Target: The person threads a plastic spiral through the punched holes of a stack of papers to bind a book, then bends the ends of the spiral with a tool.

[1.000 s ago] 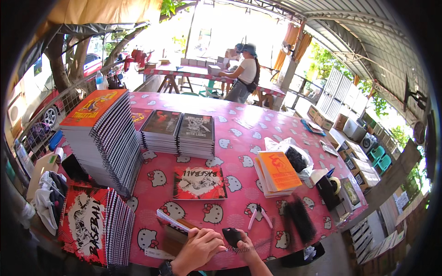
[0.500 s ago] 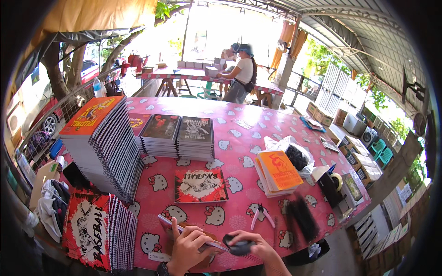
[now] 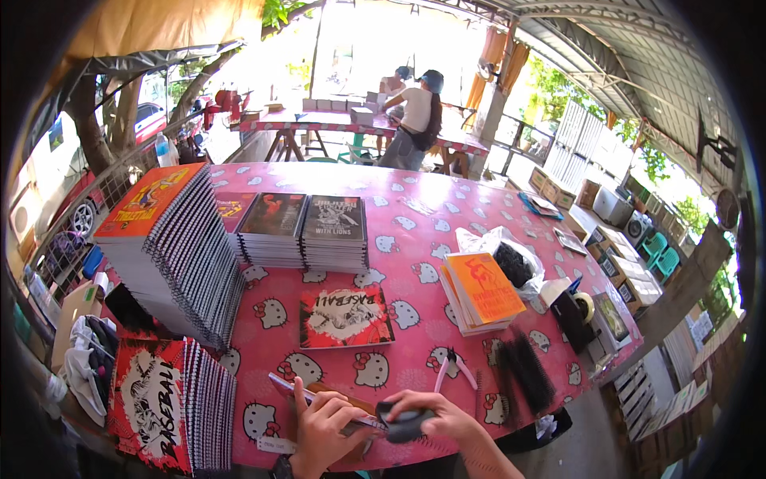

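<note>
My left hand (image 3: 325, 425) is closed round a thin book (image 3: 285, 385), held on edge near the table's front. In my right hand (image 3: 440, 415), closed too, is a black rounded hand tool (image 3: 408, 425) against the book's right end; its exact kind is not clear. A thin spiral coil (image 3: 479, 465) shows by my right wrist. Beyond my right hand lie pink-handled pliers (image 3: 454, 369) with their jaws pointing away. A red-and-white notebook (image 3: 347, 318) lies flat ahead of my hands. Black spiral binding coils (image 3: 528, 379) are bunched to the right.
A tall stack of spiral notebooks (image 3: 179, 255) and a shorter red stack (image 3: 171, 405) stand left. Dark-covered book stacks (image 3: 335, 231) sit behind. Orange books (image 3: 483, 293), a white plastic bag (image 3: 495, 243) and a tape dispenser (image 3: 573, 319) are right. A person (image 3: 416, 112) works at the far table.
My right hand has shifted slightly left and up, bringing the black tool closer onto the book's end. My left hand keeps its hold. The far person has changed posture.
</note>
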Action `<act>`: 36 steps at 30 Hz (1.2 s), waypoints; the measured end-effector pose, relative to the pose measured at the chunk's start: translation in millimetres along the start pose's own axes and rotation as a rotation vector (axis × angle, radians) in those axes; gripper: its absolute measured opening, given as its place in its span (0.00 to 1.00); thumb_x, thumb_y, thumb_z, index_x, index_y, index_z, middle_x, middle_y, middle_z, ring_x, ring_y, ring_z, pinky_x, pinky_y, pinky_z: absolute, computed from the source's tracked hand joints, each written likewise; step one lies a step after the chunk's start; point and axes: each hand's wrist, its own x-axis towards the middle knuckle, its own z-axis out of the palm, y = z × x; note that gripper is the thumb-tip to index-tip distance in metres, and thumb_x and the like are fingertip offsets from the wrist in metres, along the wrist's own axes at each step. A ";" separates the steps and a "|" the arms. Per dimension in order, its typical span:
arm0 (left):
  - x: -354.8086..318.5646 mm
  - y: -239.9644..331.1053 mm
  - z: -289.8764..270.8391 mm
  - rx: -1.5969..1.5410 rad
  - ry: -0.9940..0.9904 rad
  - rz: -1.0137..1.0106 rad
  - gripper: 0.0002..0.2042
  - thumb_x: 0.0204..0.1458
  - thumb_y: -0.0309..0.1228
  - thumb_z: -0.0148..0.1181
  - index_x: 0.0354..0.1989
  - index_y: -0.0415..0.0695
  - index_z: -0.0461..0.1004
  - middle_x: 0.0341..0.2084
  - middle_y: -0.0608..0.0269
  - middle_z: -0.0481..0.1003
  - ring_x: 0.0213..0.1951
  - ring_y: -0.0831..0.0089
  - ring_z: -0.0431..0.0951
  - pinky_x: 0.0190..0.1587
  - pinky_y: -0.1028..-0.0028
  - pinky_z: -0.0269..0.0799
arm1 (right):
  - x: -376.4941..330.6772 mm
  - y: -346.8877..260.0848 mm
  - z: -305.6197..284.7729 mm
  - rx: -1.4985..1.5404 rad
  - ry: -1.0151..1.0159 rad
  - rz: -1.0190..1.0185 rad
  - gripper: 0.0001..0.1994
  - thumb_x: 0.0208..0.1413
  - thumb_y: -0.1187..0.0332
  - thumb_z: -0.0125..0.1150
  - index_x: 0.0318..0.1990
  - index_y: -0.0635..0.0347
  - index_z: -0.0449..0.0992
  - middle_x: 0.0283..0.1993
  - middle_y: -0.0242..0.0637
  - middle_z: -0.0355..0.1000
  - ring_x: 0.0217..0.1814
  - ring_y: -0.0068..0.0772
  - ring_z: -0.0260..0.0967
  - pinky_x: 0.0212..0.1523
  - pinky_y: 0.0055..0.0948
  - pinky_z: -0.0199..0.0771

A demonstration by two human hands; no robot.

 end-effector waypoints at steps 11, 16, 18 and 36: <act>5.8 1.8 -19.4 0.077 0.037 -0.011 0.14 0.29 0.40 0.73 0.24 0.53 0.76 0.25 0.75 0.71 0.39 0.72 0.72 0.64 0.42 0.28 | 18.4 5.9 -13.0 -0.426 0.120 0.213 0.36 0.40 0.35 0.59 0.41 0.63 0.76 0.51 0.47 0.67 0.58 0.41 0.60 0.58 0.38 0.55; 0.5 -5.3 -18.9 0.042 0.031 -0.044 0.13 0.29 0.39 0.72 0.25 0.54 0.76 0.25 0.75 0.71 0.38 0.72 0.72 0.64 0.43 0.29 | 17.1 8.4 10.5 -0.177 0.021 0.065 0.26 0.44 0.48 0.64 0.42 0.61 0.76 0.47 0.42 0.69 0.56 0.40 0.61 0.56 0.37 0.58; 3.0 -4.6 -18.0 0.039 0.038 -0.036 0.13 0.30 0.38 0.72 0.26 0.54 0.76 0.25 0.74 0.70 0.37 0.72 0.72 0.64 0.43 0.29 | 16.1 22.7 -5.4 -0.399 0.087 0.094 0.25 0.46 0.48 0.62 0.43 0.60 0.75 0.46 0.42 0.68 0.55 0.38 0.62 0.55 0.36 0.59; 17.5 -2.6 -27.4 -0.026 -0.243 0.057 0.06 0.46 0.38 0.60 0.29 0.52 0.76 0.26 0.74 0.73 0.37 0.74 0.72 0.59 0.53 0.38 | -4.1 30.8 0.9 0.067 0.147 0.037 0.28 0.49 0.47 0.60 0.50 0.61 0.70 0.51 0.37 0.66 0.55 0.30 0.61 0.56 0.31 0.58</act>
